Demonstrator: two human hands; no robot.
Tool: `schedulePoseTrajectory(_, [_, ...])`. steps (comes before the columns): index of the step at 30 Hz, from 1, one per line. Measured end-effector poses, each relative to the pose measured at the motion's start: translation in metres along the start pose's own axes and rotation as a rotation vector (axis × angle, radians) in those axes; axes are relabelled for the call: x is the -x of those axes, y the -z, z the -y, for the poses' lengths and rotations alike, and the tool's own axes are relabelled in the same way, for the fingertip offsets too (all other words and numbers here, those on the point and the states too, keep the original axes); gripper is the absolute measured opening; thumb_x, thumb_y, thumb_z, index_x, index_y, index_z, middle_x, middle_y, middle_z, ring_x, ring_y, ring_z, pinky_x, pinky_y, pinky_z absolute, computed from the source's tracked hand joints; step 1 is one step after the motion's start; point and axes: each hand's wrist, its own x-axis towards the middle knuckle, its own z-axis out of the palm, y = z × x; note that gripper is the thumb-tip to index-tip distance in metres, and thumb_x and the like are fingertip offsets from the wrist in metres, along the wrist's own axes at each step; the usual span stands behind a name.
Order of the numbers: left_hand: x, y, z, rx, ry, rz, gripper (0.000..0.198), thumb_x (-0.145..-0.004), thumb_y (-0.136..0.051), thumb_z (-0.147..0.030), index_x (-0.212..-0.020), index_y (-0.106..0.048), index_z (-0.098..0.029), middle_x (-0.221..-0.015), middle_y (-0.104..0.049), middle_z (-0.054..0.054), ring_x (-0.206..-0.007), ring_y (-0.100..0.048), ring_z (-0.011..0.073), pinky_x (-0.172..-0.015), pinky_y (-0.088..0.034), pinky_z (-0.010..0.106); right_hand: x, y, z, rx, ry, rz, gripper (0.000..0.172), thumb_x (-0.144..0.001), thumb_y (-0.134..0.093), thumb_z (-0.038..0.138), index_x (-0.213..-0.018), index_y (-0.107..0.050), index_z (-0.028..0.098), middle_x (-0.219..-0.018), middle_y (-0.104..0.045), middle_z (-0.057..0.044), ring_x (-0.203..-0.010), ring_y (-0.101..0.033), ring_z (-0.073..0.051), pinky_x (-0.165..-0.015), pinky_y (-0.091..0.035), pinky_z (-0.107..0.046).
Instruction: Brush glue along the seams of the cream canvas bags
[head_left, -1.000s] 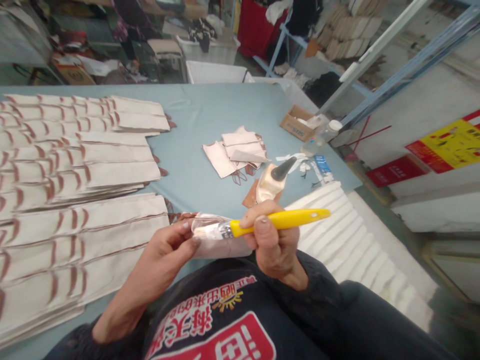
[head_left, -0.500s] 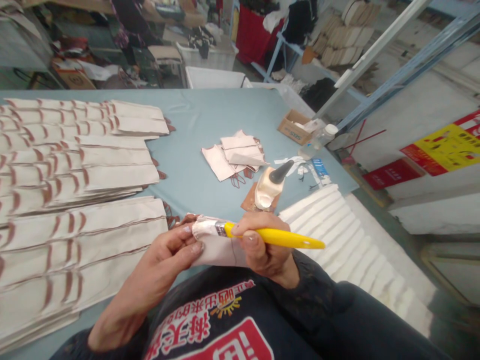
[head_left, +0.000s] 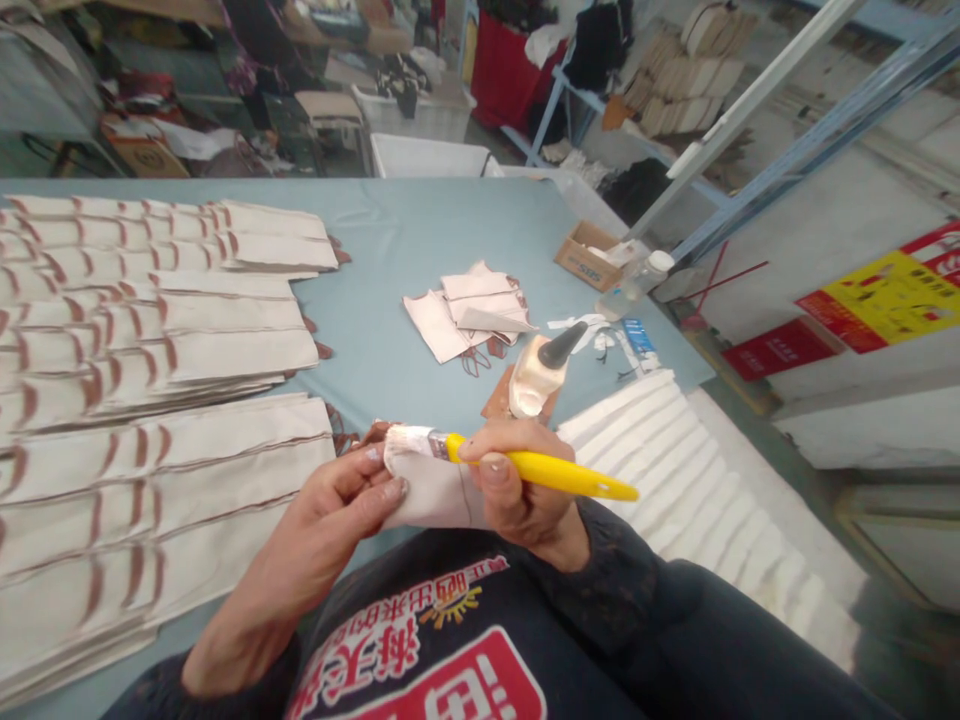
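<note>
My left hand [head_left: 345, 505] pinches one end of a cream fabric piece [head_left: 435, 492] with brown trim, close to my body. In my right hand [head_left: 525, 490] is a paintbrush [head_left: 562, 475] with a yellow handle. Its whitish bristles lie against the upper edge of the fabric piece, near my left fingertips. Just beyond my right hand stands a cream bottle [head_left: 536, 375] with a dark cone-shaped nozzle, on a brown pad [head_left: 496, 398]. My right fingers partly cover the brush handle.
Rows of stacked cream pieces [head_left: 232, 430] with brown trim line the left of the blue-green table [head_left: 375, 225]. Several similar pieces [head_left: 480, 305] lie mid-table. A cardboard box [head_left: 585, 255] and clear bottle [head_left: 637, 285] stand back right. White layered strips [head_left: 675, 480] spread at right.
The brush has shifted slightly left along the fabric's edge, my right hand moving with it. My left hand keeps its hold on the piece.
</note>
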Motion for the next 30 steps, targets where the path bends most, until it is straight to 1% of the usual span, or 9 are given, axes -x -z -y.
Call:
schedulePoseTrajectory(2, [-0.001, 0.002, 0.003, 0.012, 0.018, -0.016, 0.028, -0.083, -0.086, -0.045, -0.086, -0.077, -0.018, -0.066, -0.06, -0.001, -0.057, -0.043, 0.0103, -0.05, -0.035, 0.021, -0.004, -0.002, 0.003, 0.016, 0.116, -0.044, 0.012, -0.1, -0.059, 0.029, -0.099, -0.071, 0.03, -0.076, -0.072, 0.002, -0.056, -0.064, -0.015, -0.06, -0.057, -0.031])
schedulePoseTrajectory(4, [-0.002, 0.003, 0.004, 0.016, 0.024, -0.032, 0.03, -0.082, -0.087, -0.046, -0.083, -0.075, -0.018, -0.065, -0.058, -0.002, -0.056, -0.041, 0.01, -0.049, -0.033, 0.021, -0.007, -0.003, 0.004, 0.031, 0.186, -0.026, 0.013, -0.1, -0.059, 0.025, -0.1, -0.071, 0.03, -0.079, -0.074, 0.001, -0.061, -0.067, -0.016, -0.062, -0.059, -0.032])
schedulePoseTrajectory(6, [-0.003, 0.004, 0.003, 0.009, 0.015, -0.043, 0.032, -0.082, -0.086, -0.047, -0.078, -0.072, -0.018, -0.061, -0.053, -0.004, -0.054, -0.037, 0.0096, -0.047, -0.03, 0.022, -0.009, -0.002, 0.003, 0.029, 0.204, -0.009, 0.012, -0.1, -0.058, 0.027, -0.102, -0.07, 0.03, -0.078, -0.073, 0.0, -0.064, -0.069, -0.017, -0.065, -0.061, -0.032])
schedulePoseTrajectory(11, [-0.004, -0.001, -0.005, -0.006, 0.005, -0.039, 0.031, -0.082, -0.087, -0.045, -0.076, -0.071, -0.019, -0.059, -0.051, -0.005, -0.052, -0.035, 0.0089, -0.045, -0.027, 0.021, -0.017, -0.002, -0.009, 0.109, 0.167, -0.162, 0.016, -0.105, -0.055, 0.028, -0.116, -0.067, 0.027, -0.086, -0.073, 0.0, -0.07, -0.071, -0.016, -0.069, -0.062, -0.032])
schedulePoseTrajectory(16, [-0.01, -0.002, -0.013, 0.029, -0.02, 0.012, 0.028, -0.079, -0.089, -0.043, -0.081, -0.078, -0.018, -0.063, -0.06, -0.002, -0.053, -0.043, 0.0104, -0.046, -0.036, 0.022, -0.022, -0.01, -0.02, 0.241, 0.198, -0.002, 0.018, -0.106, -0.051, 0.019, -0.116, -0.066, 0.022, -0.102, -0.079, -0.005, -0.09, -0.075, -0.016, -0.083, -0.063, -0.03])
schedulePoseTrajectory(19, [-0.015, 0.002, -0.014, 0.048, -0.026, 0.061, 0.025, -0.08, -0.089, -0.042, -0.082, -0.081, -0.018, -0.064, -0.063, 0.0, -0.059, -0.053, 0.0136, -0.055, -0.047, 0.024, -0.022, -0.015, -0.025, 0.286, 0.199, -0.005, 0.019, -0.106, -0.05, 0.018, -0.114, -0.067, 0.021, -0.104, -0.08, -0.006, -0.093, -0.076, -0.017, -0.083, -0.063, -0.03])
schedulePoseTrajectory(25, [-0.01, -0.004, -0.014, -0.109, -0.124, 0.025, 0.019, -0.089, -0.078, -0.035, -0.094, -0.083, -0.017, -0.089, -0.075, 0.006, -0.083, -0.064, 0.0203, -0.077, -0.054, 0.029, -0.02, -0.011, -0.028, 0.318, 0.285, -0.061, 0.02, -0.109, -0.048, 0.022, -0.114, -0.067, 0.023, -0.096, -0.078, -0.004, -0.084, -0.076, -0.017, -0.075, -0.063, -0.028])
schedulePoseTrajectory(27, [-0.007, -0.011, -0.012, -0.158, -0.174, 0.018, 0.018, -0.09, -0.071, -0.031, -0.094, -0.082, -0.018, -0.096, -0.077, 0.007, -0.088, -0.064, 0.0217, -0.08, -0.053, 0.031, -0.014, -0.006, -0.031, 0.303, 0.237, -0.084, 0.02, -0.109, -0.049, 0.027, -0.114, -0.068, 0.024, -0.089, -0.076, -0.003, -0.076, -0.073, -0.017, -0.072, -0.062, -0.031])
schedulePoseTrajectory(30, [-0.006, -0.018, -0.007, -0.176, -0.187, 0.009, 0.022, -0.087, -0.061, -0.023, -0.093, -0.081, -0.018, -0.091, -0.076, 0.005, -0.085, -0.062, 0.0204, -0.077, -0.05, 0.031, -0.005, -0.002, -0.041, 0.225, 0.124, -0.122, 0.022, -0.107, -0.054, 0.037, -0.11, -0.071, 0.024, -0.077, -0.07, -0.002, -0.066, -0.068, -0.018, -0.072, -0.061, -0.036])
